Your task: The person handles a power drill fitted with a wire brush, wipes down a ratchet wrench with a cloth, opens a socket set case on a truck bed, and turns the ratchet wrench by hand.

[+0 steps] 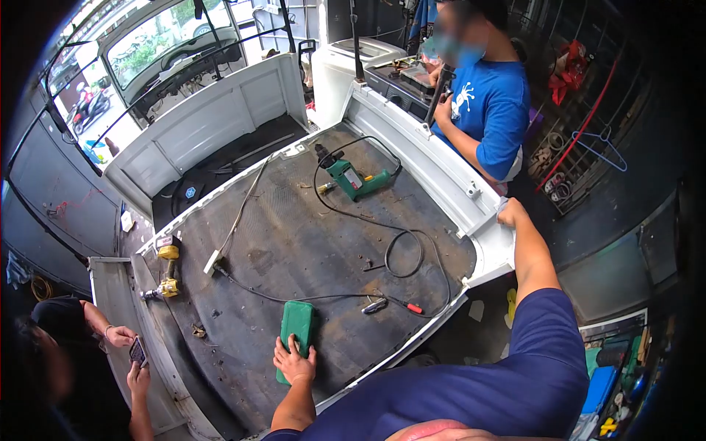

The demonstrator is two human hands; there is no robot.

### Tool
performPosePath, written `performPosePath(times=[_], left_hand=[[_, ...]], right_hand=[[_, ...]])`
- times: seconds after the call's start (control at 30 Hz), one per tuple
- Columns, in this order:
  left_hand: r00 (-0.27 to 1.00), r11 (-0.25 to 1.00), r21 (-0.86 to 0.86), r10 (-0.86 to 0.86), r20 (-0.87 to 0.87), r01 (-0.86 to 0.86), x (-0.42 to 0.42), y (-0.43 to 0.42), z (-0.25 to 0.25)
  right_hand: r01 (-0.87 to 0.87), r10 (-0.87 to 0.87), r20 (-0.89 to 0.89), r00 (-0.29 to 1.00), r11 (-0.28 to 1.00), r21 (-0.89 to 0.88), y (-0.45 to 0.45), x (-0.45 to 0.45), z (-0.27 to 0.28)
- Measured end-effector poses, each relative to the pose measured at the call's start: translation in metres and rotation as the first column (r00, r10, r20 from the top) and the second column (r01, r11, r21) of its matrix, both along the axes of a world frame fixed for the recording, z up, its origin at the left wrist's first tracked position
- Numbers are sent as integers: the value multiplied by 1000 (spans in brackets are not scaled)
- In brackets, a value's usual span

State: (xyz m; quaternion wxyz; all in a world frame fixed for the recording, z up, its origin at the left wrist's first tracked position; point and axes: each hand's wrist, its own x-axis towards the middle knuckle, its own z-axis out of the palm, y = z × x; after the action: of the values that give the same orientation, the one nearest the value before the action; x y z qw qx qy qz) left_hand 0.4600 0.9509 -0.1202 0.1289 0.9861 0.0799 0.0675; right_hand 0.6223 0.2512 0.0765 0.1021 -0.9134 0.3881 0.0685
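My left hand (296, 361) lies with its fingers spread on a flat green case (298, 323), which rests on the dark, worn floor of the truck bed (257, 257). At the right, my right hand (509, 212) is closed around something grey, maybe a cloth, at the corner of the white side panel (494, 239). Between my hands, a black cable with a red connector (415, 309) curls over the bed. Near that connector lies a small dark metal tool (373, 306).
A green corded drill (357, 180) lies toward the far side, a yellow cordless tool (168, 275) at the left. One person in blue (493, 103) stands behind the side panel; another in black holds a phone (137, 353) at lower left.
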Motion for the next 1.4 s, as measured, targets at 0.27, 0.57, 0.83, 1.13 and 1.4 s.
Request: performPosePath(times=[0.27, 0.57, 0.83, 1.13, 1.4], left_hand=[[1000, 1000, 0, -5, -19, 5, -1, 1, -1], [995, 1000, -9, 11, -95, -12, 3, -1, 7], [999, 997, 70, -19, -39, 22, 3, 0, -2], [963, 980, 183, 126, -237, -83, 4, -22, 6], [917, 939, -103, 291, -272, -328, -66, -175, 10]], right_hand=[[-11, 12, -35, 999, 1000, 22, 2, 2, 4], [-49, 50, 14, 999, 997, -56, 1, 3, -1], [-301, 501, 345, 794, 816, -493, 57, -32, 6], [-589, 588, -130, 799, 808, 32, 226, -60, -123], [-744, 706, 261, 659, 560, 364, 262, -113, -209]])
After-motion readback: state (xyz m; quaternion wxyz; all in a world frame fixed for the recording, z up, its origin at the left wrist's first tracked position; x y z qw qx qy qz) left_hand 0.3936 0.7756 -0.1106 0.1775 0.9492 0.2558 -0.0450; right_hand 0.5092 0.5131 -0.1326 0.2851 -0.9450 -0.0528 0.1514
